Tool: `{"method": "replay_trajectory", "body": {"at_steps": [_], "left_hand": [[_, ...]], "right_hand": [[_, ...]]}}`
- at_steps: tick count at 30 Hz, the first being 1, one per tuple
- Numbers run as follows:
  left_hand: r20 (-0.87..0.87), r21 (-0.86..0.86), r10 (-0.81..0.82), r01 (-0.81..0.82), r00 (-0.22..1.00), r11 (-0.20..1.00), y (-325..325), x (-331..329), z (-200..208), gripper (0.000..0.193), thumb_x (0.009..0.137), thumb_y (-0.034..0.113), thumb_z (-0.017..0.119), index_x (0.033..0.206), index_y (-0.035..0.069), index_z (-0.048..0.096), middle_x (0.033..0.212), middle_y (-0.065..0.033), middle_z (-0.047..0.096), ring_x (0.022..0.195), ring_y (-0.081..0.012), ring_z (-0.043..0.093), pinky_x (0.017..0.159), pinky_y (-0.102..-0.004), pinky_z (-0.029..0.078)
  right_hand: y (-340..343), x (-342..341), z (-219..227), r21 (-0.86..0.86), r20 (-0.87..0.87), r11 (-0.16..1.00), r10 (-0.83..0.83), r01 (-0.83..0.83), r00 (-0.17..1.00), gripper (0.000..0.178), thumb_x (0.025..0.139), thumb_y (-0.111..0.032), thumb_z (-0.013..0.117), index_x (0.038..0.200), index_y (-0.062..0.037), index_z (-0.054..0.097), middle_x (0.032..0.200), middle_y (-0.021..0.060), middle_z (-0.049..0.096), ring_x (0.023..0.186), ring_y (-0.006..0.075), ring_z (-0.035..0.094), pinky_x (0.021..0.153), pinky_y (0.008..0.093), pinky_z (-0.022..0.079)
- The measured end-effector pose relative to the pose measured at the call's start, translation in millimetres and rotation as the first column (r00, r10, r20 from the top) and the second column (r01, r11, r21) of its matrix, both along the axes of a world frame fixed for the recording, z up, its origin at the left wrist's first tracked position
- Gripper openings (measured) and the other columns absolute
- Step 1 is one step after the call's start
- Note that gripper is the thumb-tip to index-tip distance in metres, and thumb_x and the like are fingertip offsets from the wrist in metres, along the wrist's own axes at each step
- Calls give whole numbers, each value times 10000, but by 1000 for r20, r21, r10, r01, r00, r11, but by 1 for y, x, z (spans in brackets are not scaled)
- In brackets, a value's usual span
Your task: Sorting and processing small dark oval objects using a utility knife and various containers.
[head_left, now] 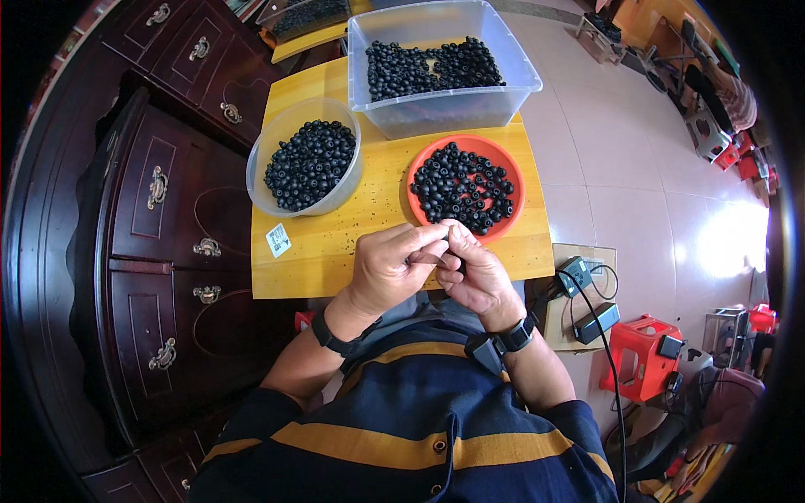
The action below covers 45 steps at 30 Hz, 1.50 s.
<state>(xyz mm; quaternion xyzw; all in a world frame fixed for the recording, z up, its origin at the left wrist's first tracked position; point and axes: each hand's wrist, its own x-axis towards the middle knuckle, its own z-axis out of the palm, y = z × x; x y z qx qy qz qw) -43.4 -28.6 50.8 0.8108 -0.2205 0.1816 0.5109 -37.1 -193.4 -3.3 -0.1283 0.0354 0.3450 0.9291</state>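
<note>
Both my hands meet over the table's near edge, just in front of a red bowl (515,220) of small black ring-shaped parts (457,180). My left hand (387,261) is closed on a thin flat strip (428,259) that looks like a small blade; most of it is hidden by the fingers. Pinched in my right hand (481,275) is one small black part (454,262), mostly covered by the fingertips. The fingers of the two hands touch at this piece.
A round clear tub (352,178) and a large clear bin (449,117), both with black parts, stand on the yellow table (386,193). Dark crumbs and a white label (278,240) lie there. Drawers (151,210) flank the left; a power strip (575,275) and red stool (641,356) are right.
</note>
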Motion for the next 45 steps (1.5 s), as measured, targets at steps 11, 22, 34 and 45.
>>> {"method": "replay_trajectory", "body": {"at_steps": [11,22,34,45], "left_hand": [[-87,46,77,-73,993,996,4,1,-1,218,821,101,849,884,55,645,612,-19,529,512,-92,509,486,-270,406],[-223,267,-1,62,975,962,19,14,11,411,829,435,835,856,72,644,645,-86,606,560,-270,635,535,-374,484],[-259,301,-5,86,966,950,19,15,4,452,831,494,809,840,74,644,656,-100,624,584,-288,649,548,-378,492],[-140,282,-52,91,989,955,22,17,-9,395,879,416,796,1070,78,722,682,-68,655,545,-213,609,527,-332,474]], "right_hand": [[0,-1,0,-26,-62,1000,-14,12,998,153,1021,-233,650,1116,-117,624,920,-42,600,689,29,508,554,169,411],[1,-1,3,-109,-45,994,-12,7,999,99,1016,-210,658,1039,-125,612,898,-45,602,668,19,516,510,157,396],[1,0,4,-156,-4,988,10,-11,1000,88,1040,-208,620,1013,-128,594,852,-37,595,641,9,534,503,138,427],[-1,4,3,-165,1,986,38,-37,999,86,1037,-192,622,1000,-116,605,810,-31,606,619,15,540,495,148,433]]}}
